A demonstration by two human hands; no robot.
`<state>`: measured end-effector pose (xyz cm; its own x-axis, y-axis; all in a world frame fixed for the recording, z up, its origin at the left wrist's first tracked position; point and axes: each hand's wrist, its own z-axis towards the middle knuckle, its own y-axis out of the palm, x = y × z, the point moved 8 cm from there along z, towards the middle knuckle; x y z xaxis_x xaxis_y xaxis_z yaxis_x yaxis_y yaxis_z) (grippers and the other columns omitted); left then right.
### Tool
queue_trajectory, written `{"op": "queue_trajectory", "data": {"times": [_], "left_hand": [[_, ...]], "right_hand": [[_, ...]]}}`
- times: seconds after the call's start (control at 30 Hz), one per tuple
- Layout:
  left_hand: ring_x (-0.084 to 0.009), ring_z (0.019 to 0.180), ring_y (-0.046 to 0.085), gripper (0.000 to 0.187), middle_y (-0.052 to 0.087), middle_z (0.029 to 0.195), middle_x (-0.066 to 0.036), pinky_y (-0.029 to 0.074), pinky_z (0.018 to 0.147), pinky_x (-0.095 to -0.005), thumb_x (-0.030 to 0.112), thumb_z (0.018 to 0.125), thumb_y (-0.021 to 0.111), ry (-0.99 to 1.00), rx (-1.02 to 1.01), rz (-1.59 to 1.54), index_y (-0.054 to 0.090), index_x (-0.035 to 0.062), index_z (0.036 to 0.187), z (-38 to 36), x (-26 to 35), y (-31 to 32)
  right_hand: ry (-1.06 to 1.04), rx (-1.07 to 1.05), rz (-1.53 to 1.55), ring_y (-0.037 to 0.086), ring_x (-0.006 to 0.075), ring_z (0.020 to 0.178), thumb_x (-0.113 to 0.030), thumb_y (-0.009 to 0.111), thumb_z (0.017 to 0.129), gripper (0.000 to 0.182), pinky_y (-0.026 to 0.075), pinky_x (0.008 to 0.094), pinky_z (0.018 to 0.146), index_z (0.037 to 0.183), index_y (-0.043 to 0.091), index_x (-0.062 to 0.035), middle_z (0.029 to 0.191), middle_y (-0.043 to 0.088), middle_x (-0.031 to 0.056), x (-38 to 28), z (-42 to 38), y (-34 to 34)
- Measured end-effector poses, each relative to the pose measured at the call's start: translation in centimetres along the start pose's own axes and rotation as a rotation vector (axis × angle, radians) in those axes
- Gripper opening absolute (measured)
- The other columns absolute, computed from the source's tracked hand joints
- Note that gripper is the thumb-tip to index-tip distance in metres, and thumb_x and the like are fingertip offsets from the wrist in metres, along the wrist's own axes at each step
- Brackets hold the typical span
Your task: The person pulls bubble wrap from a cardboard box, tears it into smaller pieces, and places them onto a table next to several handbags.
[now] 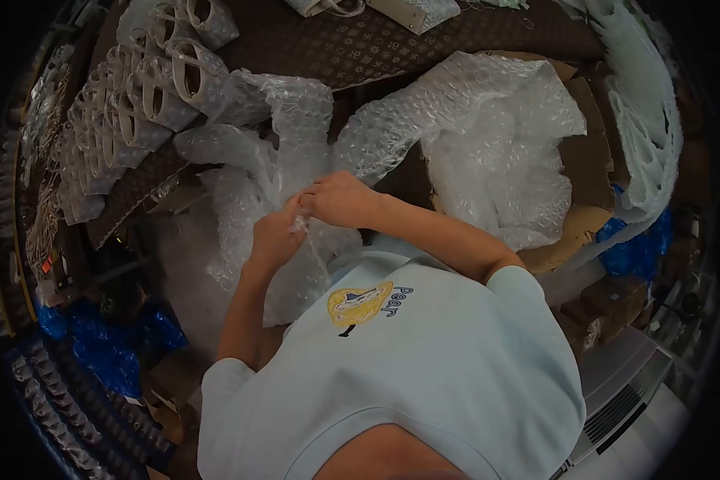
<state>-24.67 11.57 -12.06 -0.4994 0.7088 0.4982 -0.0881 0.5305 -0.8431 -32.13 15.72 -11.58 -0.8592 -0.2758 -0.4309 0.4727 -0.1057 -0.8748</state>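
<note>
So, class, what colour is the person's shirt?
Pale blue shirt, with a yellow picture on it; the head view shows it.

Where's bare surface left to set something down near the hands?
One bare patch: the brown patterned surface at top, between the stacked pale holders and the cardboard box. Elsewhere is crowded: bubble wrap fills the middle and the box; left hand and right hand pinch it.

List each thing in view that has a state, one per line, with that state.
Left hand: closed, pinching the bubble wrap.
Right hand: closed, gripping the same bubble wrap, touching the left hand.
Bubble wrap: crumpled, spread loosely over the work surface.
Cardboard box: open, flaps out, more bubble wrap inside.
White looped pieces: lined up in overlapping rows at upper left.
Blue plastic: crumpled, low on the left.
</note>
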Motion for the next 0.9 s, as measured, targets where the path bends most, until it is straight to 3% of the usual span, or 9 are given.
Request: {"op": "queue_trajectory", "data": {"times": [0.27, 0.37, 0.4, 0.47, 0.53, 0.6, 0.67, 0.73, 0.9], "left_hand": [[-0.0336, 0.076, 0.059, 0.024, 0.062, 0.079, -0.014, 0.045, 0.065, -0.0423, 0.015, 0.075, 0.056, -0.102, -0.050, 0.073, 0.058, 0.0128, 0.099, 2.3, 0.3, 2.4], [-0.0349, 0.080, 0.058, 0.023, 0.061, 0.083, -0.016, 0.045, 0.067, -0.0435, 0.018, 0.077, 0.054, -0.118, -0.040, 0.072, 0.059, 0.0127, 0.099, 3.1, 0.1, 3.1], [-0.0360, 0.082, 0.058, 0.023, 0.061, 0.085, -0.017, 0.044, 0.068, -0.0444, 0.020, 0.078, 0.052, -0.132, -0.017, 0.070, 0.059, 0.0123, 0.099, 3.6, -0.3, 3.3], [-0.0388, 0.083, 0.056, 0.025, 0.060, 0.084, -0.021, 0.044, 0.070, -0.0454, 0.026, 0.081, 0.049, -0.407, 0.074, 0.181, 0.061, 0.0073, 0.093, 4.6, -7.7, 2.9], [-0.0404, 0.085, 0.056, 0.035, 0.059, 0.083, -0.023, 0.044, 0.071, -0.0457, 0.033, 0.081, 0.049, -0.258, 0.142, 0.267, 0.062, 0.0005, 0.084, 4.0, -19.4, 3.6], [-0.0403, 0.085, 0.056, 0.042, 0.060, 0.080, -0.023, 0.044, 0.070, -0.0452, 0.037, 0.078, 0.054, -0.751, 0.154, -0.056, 0.061, -0.0039, 0.077, 0.3, -24.3, 0.1], [-0.0401, 0.085, 0.056, 0.044, 0.060, 0.083, -0.024, 0.044, 0.071, -0.0441, 0.039, 0.077, 0.055, -0.657, 0.139, 0.105, 0.061, -0.0036, 0.082, -1.8, -22.8, -2.3], [-0.0399, 0.085, 0.056, 0.047, 0.060, 0.086, -0.024, 0.044, 0.072, -0.0430, 0.042, 0.076, 0.056, -0.552, 0.113, 0.263, 0.061, -0.0032, 0.087, -1.8, -19.1, -4.5], [-0.0308, 0.078, 0.059, 0.029, 0.061, 0.083, -0.017, 0.045, 0.068, -0.0333, 0.018, 0.071, 0.064, -0.324, -0.058, -0.051, 0.059, 0.0011, 0.094, 0.2, -1.1, -4.4]], "right_hand": [[0.195, 0.192, 0.047, 0.060, 0.0228, 0.069, -0.027, 0.056, 0.080, 0.021, 0.047, 0.0348, 0.058, 0.072, 0.061, -0.0087, 0.069, 0.061, 0.0056, 1.3, -3.7, -1.3], [0.320, 0.142, 0.199, 0.058, 0.0242, 0.062, -0.028, 0.055, 0.083, 0.025, 0.044, 0.0325, 0.056, 0.070, 0.059, -0.0068, 0.062, 0.057, 0.0069, 1.4, -5.0, -2.2], [0.270, 0.115, 0.599, 0.056, 0.0223, 0.057, -0.026, 0.054, 0.085, 0.025, 0.043, 0.0306, 0.055, 0.070, 0.058, -0.0062, 0.060, 0.055, 0.0068, 0.5, -5.2, -2.1], [0.210, 0.062, 0.998, 0.053, 0.0205, 0.053, -0.024, 0.054, 0.086, 0.025, 0.042, 0.0288, 0.055, 0.070, 0.057, -0.0055, 0.058, 0.054, 0.0068, -0.4, -6.2, -3.5], [0.231, 0.273, 1.030, 0.049, 0.0135, 0.054, -0.023, 0.053, 0.087, 0.024, 0.041, 0.0258, 0.054, 0.073, 0.058, -0.0046, 0.059, 0.054, 0.0039, 1.5, -7.7, -7.7], [0.267, 0.475, 1.084, 0.046, 0.0065, 0.055, -0.022, 0.052, 0.088, 0.024, 0.039, 0.0228, 0.053, 0.075, 0.059, -0.0037, 0.060, 0.054, 0.0010, 3.1, -10.5, -11.3], [0.956, 0.953, 0.591, 0.054, 0.0069, 0.066, -0.017, 0.053, 0.087, 0.018, 0.044, 0.0232, 0.062, 0.080, 0.061, -0.0028, 0.071, 0.061, 0.0020, 12.2, -17.7, -15.4], [1.033, 0.985, 0.279, 0.058, 0.0114, 0.065, -0.015, 0.056, 0.084, 0.014, 0.045, 0.0247, 0.060, 0.081, 0.062, -0.0031, 0.072, 0.062, 0.0045, 12.8, -18.3, -19.0], [0.295, 0.606, 0.096, 0.061, 0.0233, 0.070, -0.013, 0.060, 0.074, 0.003, 0.048, 0.0338, 0.059, 0.076, 0.061, -0.0134, 0.078, 0.062, 0.0039, 4.7, -3.7, -11.4]]}}
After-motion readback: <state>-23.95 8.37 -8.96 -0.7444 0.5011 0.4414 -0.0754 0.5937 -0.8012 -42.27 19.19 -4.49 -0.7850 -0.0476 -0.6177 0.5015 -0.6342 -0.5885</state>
